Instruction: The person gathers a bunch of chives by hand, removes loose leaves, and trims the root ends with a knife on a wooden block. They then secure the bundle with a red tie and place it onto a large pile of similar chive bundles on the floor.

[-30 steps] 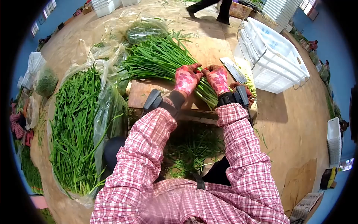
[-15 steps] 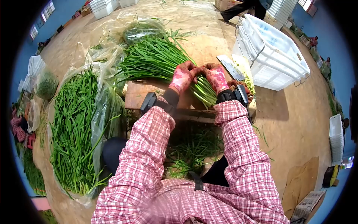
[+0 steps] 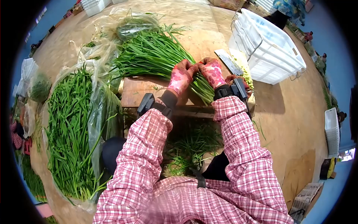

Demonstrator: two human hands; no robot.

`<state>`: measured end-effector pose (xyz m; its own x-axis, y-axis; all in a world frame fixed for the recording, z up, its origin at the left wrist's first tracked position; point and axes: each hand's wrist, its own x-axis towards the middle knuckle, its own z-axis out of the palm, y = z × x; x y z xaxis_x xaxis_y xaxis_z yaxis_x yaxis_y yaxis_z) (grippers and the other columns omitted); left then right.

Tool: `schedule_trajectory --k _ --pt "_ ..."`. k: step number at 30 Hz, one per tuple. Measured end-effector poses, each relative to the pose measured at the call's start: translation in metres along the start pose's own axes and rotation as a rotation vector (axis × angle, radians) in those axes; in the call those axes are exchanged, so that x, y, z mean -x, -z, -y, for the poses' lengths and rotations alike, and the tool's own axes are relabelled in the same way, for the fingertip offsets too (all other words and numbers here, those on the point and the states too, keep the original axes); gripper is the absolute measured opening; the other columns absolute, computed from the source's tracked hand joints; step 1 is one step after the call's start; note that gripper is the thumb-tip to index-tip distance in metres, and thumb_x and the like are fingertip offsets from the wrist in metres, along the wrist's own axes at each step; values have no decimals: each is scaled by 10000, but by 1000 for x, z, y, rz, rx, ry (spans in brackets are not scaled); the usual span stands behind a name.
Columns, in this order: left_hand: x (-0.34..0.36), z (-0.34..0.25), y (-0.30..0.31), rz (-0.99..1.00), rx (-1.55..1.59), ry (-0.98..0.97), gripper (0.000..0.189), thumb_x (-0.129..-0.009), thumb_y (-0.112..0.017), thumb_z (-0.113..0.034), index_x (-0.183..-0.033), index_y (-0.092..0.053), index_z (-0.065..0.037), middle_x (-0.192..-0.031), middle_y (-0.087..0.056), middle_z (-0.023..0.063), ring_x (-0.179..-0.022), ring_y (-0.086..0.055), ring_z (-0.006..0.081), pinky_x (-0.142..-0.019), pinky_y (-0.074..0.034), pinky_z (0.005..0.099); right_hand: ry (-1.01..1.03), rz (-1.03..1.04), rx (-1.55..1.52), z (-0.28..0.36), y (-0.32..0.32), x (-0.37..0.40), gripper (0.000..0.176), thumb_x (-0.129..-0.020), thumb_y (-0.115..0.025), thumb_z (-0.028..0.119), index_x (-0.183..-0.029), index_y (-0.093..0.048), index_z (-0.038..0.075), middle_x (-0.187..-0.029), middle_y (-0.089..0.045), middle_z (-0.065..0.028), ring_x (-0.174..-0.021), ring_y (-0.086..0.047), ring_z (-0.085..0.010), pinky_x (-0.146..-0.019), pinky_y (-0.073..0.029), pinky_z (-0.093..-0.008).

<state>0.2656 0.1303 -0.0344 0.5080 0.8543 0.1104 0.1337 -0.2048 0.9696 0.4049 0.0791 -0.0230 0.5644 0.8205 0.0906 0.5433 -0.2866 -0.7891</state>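
A thick bunch of green chives (image 3: 149, 56) lies slanting over a wooden board (image 3: 140, 91), leaves up to the left and pale stems down to the right. My left hand (image 3: 182, 76), in a pink patterned glove, is closed on the bunch's left side near the stems. My right hand (image 3: 212, 72), gloved alike, closes on its right side, the fingertips of both meeting over the stems. Whether a tie is between them I cannot make out. Right of my right hand lies a wide flat blade (image 3: 228, 61), beside pale cut stem pieces (image 3: 242, 67).
An open plastic bag of loose chives (image 3: 71, 134) stands on the floor at left. Another clear bag (image 3: 138, 27) sits behind the bunch. Stacked white crates (image 3: 266, 48) stand at right. Leaf scraps (image 3: 190, 149) lie under the board. Other people are farther off.
Both hands stay on the chives, with fingertips slightly shifted. The view has shifted a little, and the person walking at the back has moved right behind the crates.
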Motion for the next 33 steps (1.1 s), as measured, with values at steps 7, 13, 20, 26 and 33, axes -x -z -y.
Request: schedule_trajectory --k 7,13,20,26,33 --pt "6 4 0 -37 -38 -178 260 -854 -705 -181 -743 -547 -7 -623 -542 36 -585 -498 129 -543 -420 307 -48 -100 99 10 -3 6 276 -756 -699 294 -862 -719 40 -816 -700 -196 -829 -687 -344 -770 -524 -404" --pt "6 -24 -2 68 222 76 222 -893 -667 -173 -802 -554 -5 -652 -598 52 -497 -566 104 -466 -435 262 -65 -36 -15 3 2 4 310 -757 -705 298 -903 -712 24 -850 -700 -206 -850 -683 -350 -764 -520 -402" --pt "5 10 -8 -96 33 -41 252 -827 -724 -181 -753 -563 -1 -628 -569 108 -606 -529 186 -587 -450 346 -47 -102 89 0 -4 3 297 -736 -700 319 -849 -710 44 -828 -696 -199 -843 -678 -354 -771 -511 -424" --pt "-3 -4 0 -64 514 202 176 -917 -643 -143 -865 -512 -37 -632 -578 33 -444 -440 92 -392 -318 220 -58 -153 -32 1 -3 12 235 -750 -716 265 -805 -699 37 -761 -683 -178 -761 -676 -317 -722 -509 -407" --pt "-15 -18 -2 3 452 235 142 -939 -592 -126 -961 -522 -5 -873 -678 134 -720 -657 158 -448 -447 205 463 -301 191 -7 -3 44 214 -820 -728 234 -855 -702 24 -781 -686 -157 -736 -665 -305 -684 -503 -377"
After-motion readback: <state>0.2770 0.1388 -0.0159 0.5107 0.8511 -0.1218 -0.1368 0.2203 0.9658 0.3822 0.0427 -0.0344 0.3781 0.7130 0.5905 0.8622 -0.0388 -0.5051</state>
